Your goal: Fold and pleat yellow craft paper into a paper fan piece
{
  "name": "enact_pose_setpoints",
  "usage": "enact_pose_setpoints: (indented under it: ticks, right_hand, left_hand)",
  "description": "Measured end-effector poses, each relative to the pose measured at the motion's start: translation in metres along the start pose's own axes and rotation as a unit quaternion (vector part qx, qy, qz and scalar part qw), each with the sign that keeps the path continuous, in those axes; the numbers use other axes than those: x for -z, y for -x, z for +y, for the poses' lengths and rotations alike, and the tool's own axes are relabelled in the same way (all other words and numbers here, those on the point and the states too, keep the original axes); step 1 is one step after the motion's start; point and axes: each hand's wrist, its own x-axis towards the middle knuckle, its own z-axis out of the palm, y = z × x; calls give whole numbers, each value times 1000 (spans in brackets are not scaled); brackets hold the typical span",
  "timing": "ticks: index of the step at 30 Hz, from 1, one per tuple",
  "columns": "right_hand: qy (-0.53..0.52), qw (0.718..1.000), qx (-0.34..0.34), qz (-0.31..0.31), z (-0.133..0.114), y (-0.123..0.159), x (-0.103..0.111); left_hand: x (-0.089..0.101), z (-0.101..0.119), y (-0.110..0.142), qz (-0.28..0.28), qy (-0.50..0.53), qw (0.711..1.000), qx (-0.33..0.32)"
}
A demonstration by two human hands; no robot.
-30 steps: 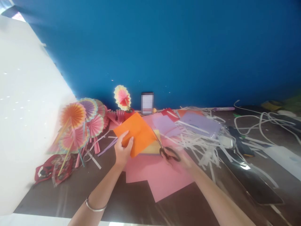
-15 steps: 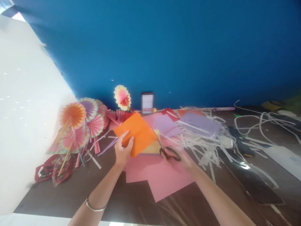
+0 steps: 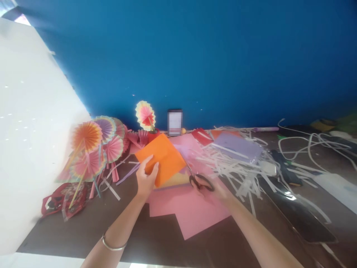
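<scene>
My left hand (image 3: 146, 178) grips an orange paper (image 3: 164, 156) by its lower left side, thumb and fingers pinched on it. In my right hand (image 3: 219, 188) is a pair of scissors (image 3: 201, 182) with dark handles. Its blades reach up and left to the right corner of the orange paper. Just behind that corner shows a blurred lilac paper (image 3: 182, 149). Yellow paper (image 3: 174, 180) lies partly under the orange one, and a large pink paper (image 3: 192, 214) spreads on the table below both hands.
Several folded paper fans (image 3: 86, 137) stand at the left near a red packet (image 3: 51, 199). A small phone (image 3: 174, 123) leans on the blue wall. White paper strips (image 3: 228, 165), a purple sheet (image 3: 237, 145), a dark phone (image 3: 304, 216) and white cables (image 3: 309, 143) crowd the right.
The lilac paper behind the orange one has slipped down and left, baring more pink paper there. The orange paper, scissors and both hands have hardly moved.
</scene>
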Motion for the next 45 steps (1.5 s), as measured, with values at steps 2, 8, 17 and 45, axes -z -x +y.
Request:
enact_pose_setpoints:
  ticks: [2,8,17,45]
  right_hand:
    - [-12,1000,-5,5,0,0,-1]
    - [-27,999,-19,3,3,-2,1]
    - [-42,999,-24,-5,19,-5,6]
    - [-58,997,-45,16,29,-8,10]
  left_hand:
    - [0,0,0,1,-1,1000,-2]
    - [0,-2,0,-4,-6,1000,4]
    - [0,0,-1,-1,-17,1000,-10]
    - [1,-2,-2,14,-12,1000,-20]
